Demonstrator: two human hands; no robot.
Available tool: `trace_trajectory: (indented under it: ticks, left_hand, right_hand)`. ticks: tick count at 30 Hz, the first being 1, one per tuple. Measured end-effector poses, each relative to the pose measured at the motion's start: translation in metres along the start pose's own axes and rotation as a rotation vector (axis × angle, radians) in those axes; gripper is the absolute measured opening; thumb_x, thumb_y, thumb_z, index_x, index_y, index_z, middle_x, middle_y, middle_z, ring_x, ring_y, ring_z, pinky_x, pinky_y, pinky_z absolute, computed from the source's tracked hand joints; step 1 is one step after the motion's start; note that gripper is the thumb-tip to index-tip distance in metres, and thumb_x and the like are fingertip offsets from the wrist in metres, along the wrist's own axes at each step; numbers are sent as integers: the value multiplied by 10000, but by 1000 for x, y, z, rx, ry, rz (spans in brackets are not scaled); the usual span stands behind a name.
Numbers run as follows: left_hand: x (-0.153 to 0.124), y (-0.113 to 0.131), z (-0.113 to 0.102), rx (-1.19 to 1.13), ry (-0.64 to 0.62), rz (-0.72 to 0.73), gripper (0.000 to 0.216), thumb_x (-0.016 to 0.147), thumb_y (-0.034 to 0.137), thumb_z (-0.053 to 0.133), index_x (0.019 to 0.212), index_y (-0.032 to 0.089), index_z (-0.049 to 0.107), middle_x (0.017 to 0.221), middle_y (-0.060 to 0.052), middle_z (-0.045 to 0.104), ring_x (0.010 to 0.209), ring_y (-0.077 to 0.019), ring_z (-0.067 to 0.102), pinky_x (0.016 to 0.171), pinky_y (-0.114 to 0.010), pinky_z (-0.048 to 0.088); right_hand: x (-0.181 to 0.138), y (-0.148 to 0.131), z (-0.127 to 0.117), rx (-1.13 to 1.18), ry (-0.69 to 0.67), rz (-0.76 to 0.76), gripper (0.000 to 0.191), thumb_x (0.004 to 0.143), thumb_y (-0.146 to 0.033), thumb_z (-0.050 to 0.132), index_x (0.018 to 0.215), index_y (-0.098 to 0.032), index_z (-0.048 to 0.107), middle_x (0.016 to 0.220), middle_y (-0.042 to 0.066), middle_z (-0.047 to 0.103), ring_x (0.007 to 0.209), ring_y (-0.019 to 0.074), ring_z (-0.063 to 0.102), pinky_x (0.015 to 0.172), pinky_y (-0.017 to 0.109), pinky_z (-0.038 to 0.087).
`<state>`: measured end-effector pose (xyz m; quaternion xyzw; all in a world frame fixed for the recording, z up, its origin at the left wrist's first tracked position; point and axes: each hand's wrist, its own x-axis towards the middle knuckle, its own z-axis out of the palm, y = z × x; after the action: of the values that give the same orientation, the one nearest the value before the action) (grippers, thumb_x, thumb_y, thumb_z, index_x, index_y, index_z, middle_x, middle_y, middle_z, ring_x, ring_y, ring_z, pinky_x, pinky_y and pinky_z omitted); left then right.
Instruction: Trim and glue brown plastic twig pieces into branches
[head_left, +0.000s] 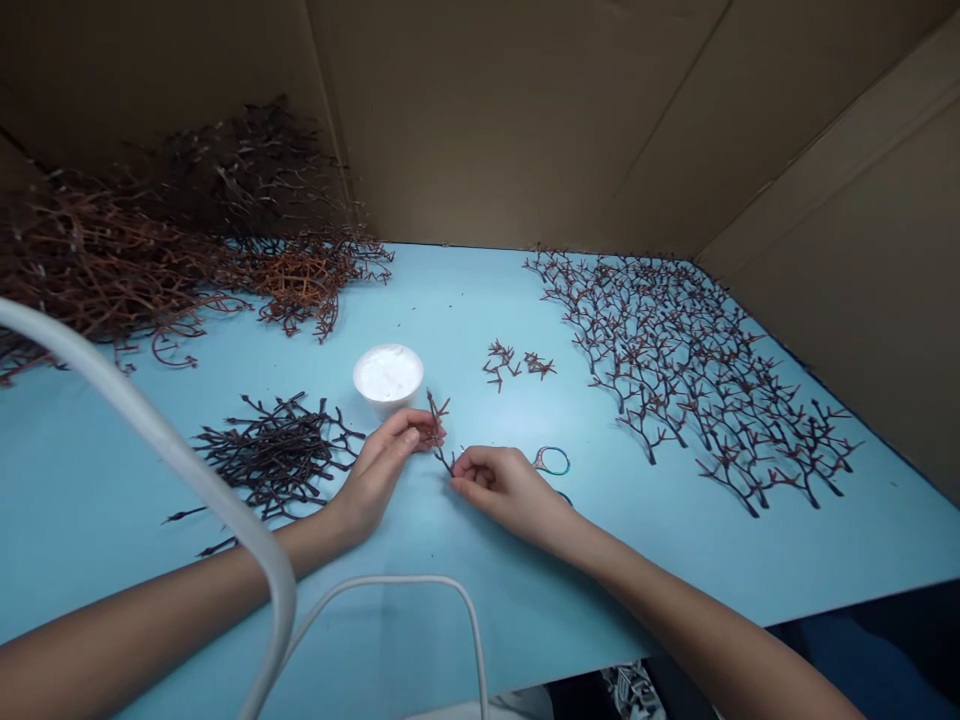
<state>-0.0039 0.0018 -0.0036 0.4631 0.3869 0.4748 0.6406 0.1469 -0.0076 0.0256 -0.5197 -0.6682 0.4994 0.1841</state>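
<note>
Head view takes in a pale blue counter (660,510), with a heap of reddish-brown twigs (112,260) at its far left and a wide spread of dark forked stems (645,340) on the right. A smaller pile of dark stems (270,455) lies by the left forearm. The right hand (514,490) has its thumb and forefinger pinched together on the lower end of a branched stem (444,462), which stands tilted between both hands; the left hand (379,465) has its fingers curled at the stem's upper part, though I cannot tell whether they grip it. Just beyond is a white bowl (386,408) of powder. Scissors (538,460) lie partly hidden beside the right hand, near small reddish sprigs (501,360). Steady work probably wants a light pinch low down, the thin forks unbent, and the stem turned from its base.
</note>
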Motion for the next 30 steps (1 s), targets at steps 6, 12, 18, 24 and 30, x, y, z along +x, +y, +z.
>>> trace_trajectory:
  ticks: [6, 12, 18, 24, 30]
  left_hand:
    - [0, -1, -1, -23, -42, -13, 255, 727, 379, 492, 896, 189, 468, 824, -38, 557, 784, -157, 523, 743, -299, 395]
    - [0, 7, 3, 169, -85, -34, 184, 644, 329, 588, 683, 157, 534, 691, -27, 537, 702, -149, 509, 675, -266, 412]
    - [1, 9, 3, 142, -115, -74, 97, 646, 250, 573, 663, 155, 561, 650, -4, 531, 660, -132, 508, 639, -241, 410]
    - [1, 8, 3, 140, -103, -90, 105, 642, 252, 580, 653, 151, 553, 638, 2, 527, 640, -123, 493, 624, -236, 394]
    - [1, 10, 7, 160, 5, -117, 153, 619, 286, 582, 665, 154, 521, 672, -13, 547, 700, -140, 508, 680, -254, 387]
  right_hand:
    - [0, 1, -6, -25, 99, -60, 115, 718, -194, 463, 661, -143, 548, 523, -29, 465, 474, 70, 379, 450, 188, 297]
    - [1, 7, 5, 34, 98, -100, 115, 723, -210, 467, 683, -145, 553, 570, -17, 496, 509, 74, 406, 468, 182, 322]
    - [1, 8, 10, 59, 54, -97, 116, 723, -202, 460, 663, -142, 539, 569, -22, 483, 495, 68, 400, 467, 184, 312]
    - [0, -4, -2, -17, 69, -141, 130, 728, -187, 454, 659, -152, 558, 580, -3, 520, 495, 87, 438, 470, 198, 342]
    - [27, 20, -44, -491, 548, -226, 197, 763, -157, 427, 897, -145, 571, 825, 78, 556, 595, 136, 504, 626, 277, 417]
